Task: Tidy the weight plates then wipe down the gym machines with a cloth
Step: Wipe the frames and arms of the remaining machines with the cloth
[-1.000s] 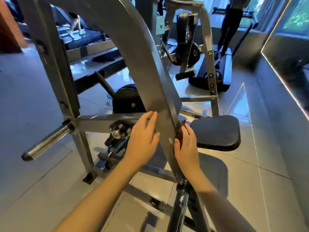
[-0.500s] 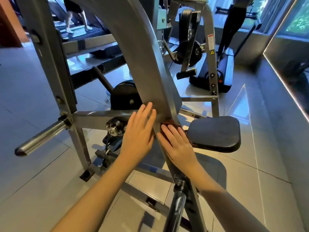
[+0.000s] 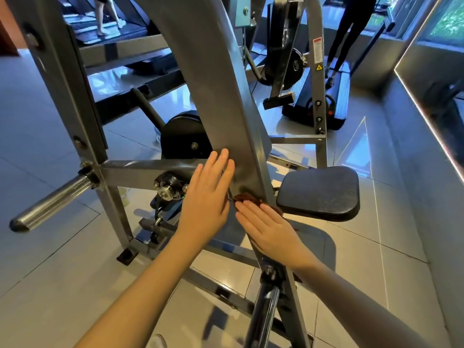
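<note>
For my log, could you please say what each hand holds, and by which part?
Nothing is gripped: the right hand presses the cloth flat on the beam; the left hand rests beside it.

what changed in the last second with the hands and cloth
The right hand, pressing the brown cloth, swung its fingers leftward from the right edge of the steel beam across its front face. The left hand stayed flat on that beam; nothing taken or let go.
</note>
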A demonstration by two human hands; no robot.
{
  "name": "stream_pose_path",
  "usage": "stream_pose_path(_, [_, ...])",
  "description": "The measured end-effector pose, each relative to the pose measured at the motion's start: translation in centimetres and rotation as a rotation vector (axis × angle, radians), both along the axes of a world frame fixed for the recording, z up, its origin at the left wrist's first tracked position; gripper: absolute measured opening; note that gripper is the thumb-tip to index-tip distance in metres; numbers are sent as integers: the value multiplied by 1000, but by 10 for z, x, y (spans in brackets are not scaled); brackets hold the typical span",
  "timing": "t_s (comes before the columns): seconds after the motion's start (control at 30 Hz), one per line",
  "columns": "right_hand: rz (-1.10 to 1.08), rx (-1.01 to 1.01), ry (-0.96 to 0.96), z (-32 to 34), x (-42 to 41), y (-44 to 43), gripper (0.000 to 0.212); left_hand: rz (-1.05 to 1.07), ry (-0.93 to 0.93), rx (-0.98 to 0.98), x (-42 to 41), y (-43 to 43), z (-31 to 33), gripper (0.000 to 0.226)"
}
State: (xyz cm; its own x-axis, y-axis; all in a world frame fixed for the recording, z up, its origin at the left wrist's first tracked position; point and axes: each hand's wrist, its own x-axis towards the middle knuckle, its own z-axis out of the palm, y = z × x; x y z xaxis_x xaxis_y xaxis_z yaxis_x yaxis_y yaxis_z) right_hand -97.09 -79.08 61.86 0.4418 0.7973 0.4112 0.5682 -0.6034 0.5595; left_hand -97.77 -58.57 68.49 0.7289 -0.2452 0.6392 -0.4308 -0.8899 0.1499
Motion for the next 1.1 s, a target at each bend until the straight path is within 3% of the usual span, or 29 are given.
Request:
stream_pose_path(0.2, [-134, -224, 231, -51, -24, -19, 71, -10, 17, 17, 2, 6, -2, 74])
stream_pose_path(0.47, [-107, -171, 205, -27, -15, -14, 90, 17, 22, 21, 1, 0, -2, 76])
stream_pose_path(0.57, [-160, -289, 258, -44, -24, -22, 100, 22, 22, 11, 1, 0, -3, 77])
stream_pose_path(0.67, [-148, -351, 255, -46, -24, -26, 99, 21, 6, 20, 1, 0, -3, 76])
stream_pose_path(0.87, [-90, -66, 166, -6, -16, -2, 83, 27, 15, 23, -7, -8, -21, 70])
stream_pose_path(1.1, [30, -300, 197, -38, -16, -25, 77, 18, 7, 44, -2, -2, -30, 79])
